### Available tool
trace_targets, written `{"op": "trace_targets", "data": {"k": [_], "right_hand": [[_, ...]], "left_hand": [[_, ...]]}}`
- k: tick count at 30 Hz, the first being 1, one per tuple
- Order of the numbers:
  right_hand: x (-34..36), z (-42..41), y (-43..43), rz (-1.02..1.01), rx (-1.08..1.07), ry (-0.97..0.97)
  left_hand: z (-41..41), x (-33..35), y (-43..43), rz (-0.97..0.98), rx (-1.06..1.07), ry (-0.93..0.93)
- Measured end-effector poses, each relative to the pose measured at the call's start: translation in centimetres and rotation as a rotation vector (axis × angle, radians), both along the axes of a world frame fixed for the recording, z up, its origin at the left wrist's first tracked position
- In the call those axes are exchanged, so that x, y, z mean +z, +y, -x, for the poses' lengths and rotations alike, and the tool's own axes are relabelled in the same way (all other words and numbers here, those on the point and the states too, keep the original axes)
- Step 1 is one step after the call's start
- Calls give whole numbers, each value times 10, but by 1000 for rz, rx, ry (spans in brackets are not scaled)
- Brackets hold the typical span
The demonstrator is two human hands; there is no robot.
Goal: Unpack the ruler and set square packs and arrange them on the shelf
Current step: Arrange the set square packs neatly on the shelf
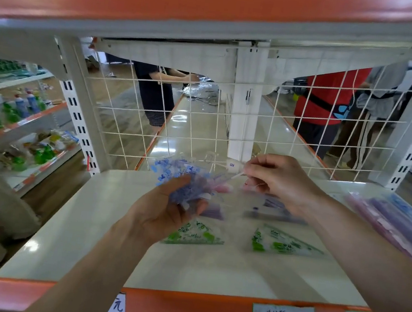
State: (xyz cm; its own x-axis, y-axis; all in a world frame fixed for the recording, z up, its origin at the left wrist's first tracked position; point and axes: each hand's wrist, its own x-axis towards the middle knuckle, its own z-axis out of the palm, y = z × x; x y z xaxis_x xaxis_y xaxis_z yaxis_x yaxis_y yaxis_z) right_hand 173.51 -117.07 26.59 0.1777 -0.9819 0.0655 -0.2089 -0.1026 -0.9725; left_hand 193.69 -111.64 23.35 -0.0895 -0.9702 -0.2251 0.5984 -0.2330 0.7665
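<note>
Head view. The blue pack [179, 176] is held above the shelf [81, 231], clasped in the curled left grip [166, 213]. A thin white strip [235, 175] at its top is pinched by the right grip [279, 183], though the detail is blurred. The pack is best steadied low while the strip is drawn away evenly, so that nothing is spilled. Green set squares [285, 243] lie flat on the shelf beneath, and purple packs [398, 226] are laid at its right. The shelf is backed by a wire grid [204, 119]. People are seen beyond it, and bottles [24, 105] on a neighbouring rack.
</note>
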Motion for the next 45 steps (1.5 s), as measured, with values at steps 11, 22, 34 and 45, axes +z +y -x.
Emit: {"op": "trace_targets", "data": {"k": [11, 22, 34, 45], "right_hand": [[-2, 1, -2, -155, 1, -256], [-13, -24, 21, 443, 138, 485], [-18, -36, 17, 363, 177, 302], [-25, -30, 4, -58, 210, 108]], "left_hand": [[2, 7, 0, 21, -17, -94], [-34, 7, 17, -7, 89, -307], [-64, 3, 34, -9, 207, -271], [-60, -3, 28, -69, 261, -207]]}}
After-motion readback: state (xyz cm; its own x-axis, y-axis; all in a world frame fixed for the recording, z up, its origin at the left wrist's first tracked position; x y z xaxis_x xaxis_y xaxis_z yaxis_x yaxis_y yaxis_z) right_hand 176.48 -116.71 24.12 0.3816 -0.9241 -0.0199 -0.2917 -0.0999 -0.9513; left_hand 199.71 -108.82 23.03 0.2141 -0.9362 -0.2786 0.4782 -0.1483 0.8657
